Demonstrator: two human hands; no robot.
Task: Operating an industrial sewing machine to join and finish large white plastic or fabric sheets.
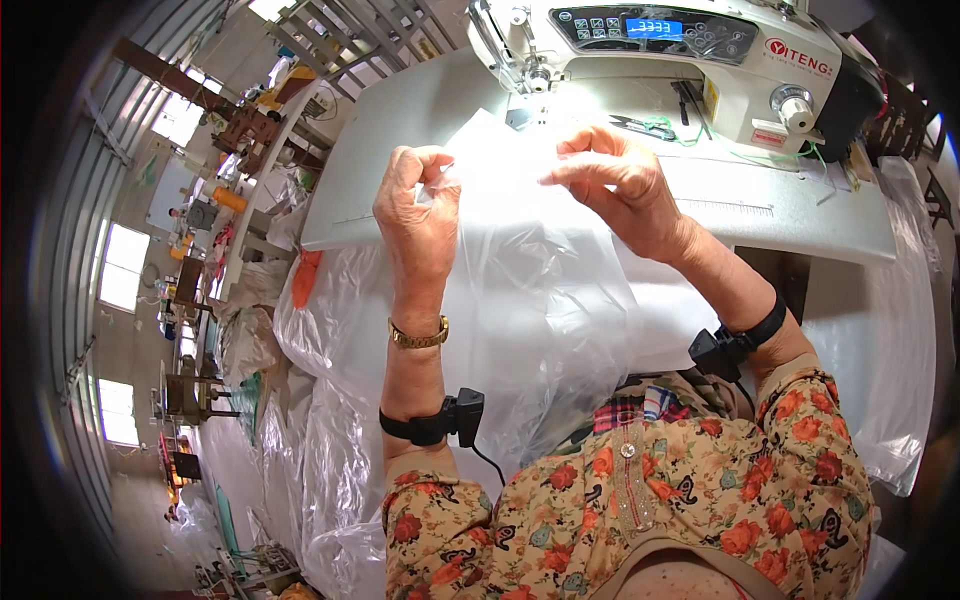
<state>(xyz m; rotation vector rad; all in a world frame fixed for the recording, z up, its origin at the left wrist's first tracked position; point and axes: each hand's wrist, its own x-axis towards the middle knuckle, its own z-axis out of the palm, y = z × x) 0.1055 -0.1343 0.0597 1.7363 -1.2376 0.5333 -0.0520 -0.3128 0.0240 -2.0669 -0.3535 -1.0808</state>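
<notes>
Clear plastic sheeting hangs over the near edge of the sewing table and rises between my hands, where strong glare washes it out. My left hand is closed, its thumb and fingertips pinching the sheet's left side. Opposite it, my right hand has its thumb and finger drawn together at the sheet's right side; glare blurs the exact grip. Both hands are in front of the needle area of a white sewing machine, apart from it. The machine's lamp lights the spot beneath the needle.
Dark-handled tools and green thread lie beside the machine's base. A ruler strip runs along the table at right. More plastic hangs at left, near an orange cloth. Further left stand other workbenches.
</notes>
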